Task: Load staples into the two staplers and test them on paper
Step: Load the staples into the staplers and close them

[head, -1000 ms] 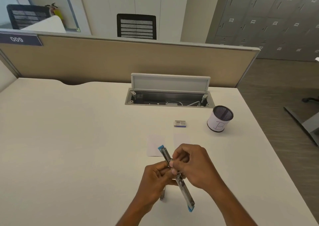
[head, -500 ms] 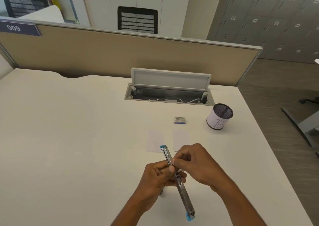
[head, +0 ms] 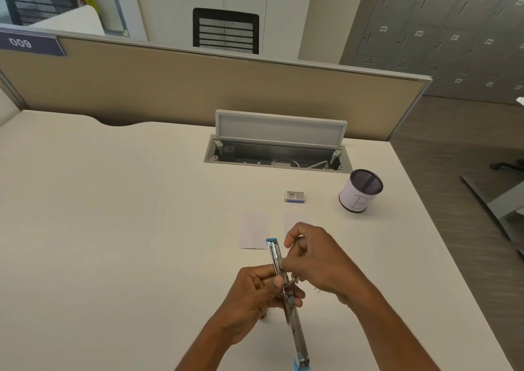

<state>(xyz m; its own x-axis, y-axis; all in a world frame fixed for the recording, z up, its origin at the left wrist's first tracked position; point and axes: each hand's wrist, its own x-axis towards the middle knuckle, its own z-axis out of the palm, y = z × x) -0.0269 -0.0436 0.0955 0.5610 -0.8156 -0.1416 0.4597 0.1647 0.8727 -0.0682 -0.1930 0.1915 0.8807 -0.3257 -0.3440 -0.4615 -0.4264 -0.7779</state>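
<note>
A blue-and-metal stapler (head: pixel 276 257) is swung fully open into one long line above the desk's near edge. My left hand (head: pixel 252 299) grips it at the hinge from the left. My right hand (head: pixel 317 263) pinches at the metal channel just above the hinge; whether staples are between its fingers I cannot tell. Two small white paper slips (head: pixel 254 230) (head: pixel 295 219) lie on the desk just beyond the hands. A small staple box (head: pixel 295 196) rests farther back. A small bit lies on the desk by my right wrist (head: pixel 317 290). A second stapler is hardly visible, perhaps under my left hand.
A mesh pen cup (head: pixel 360 190) with a white label stands at the right. An open cable tray (head: pixel 278 155) with its lid raised is set into the desk at the back, before a beige partition (head: pixel 170 87). The desk's right edge drops to the floor.
The open stapler has turned a little more upright in view and its near end has slid lower. My right hand's fingers shifted slightly along the channel.
</note>
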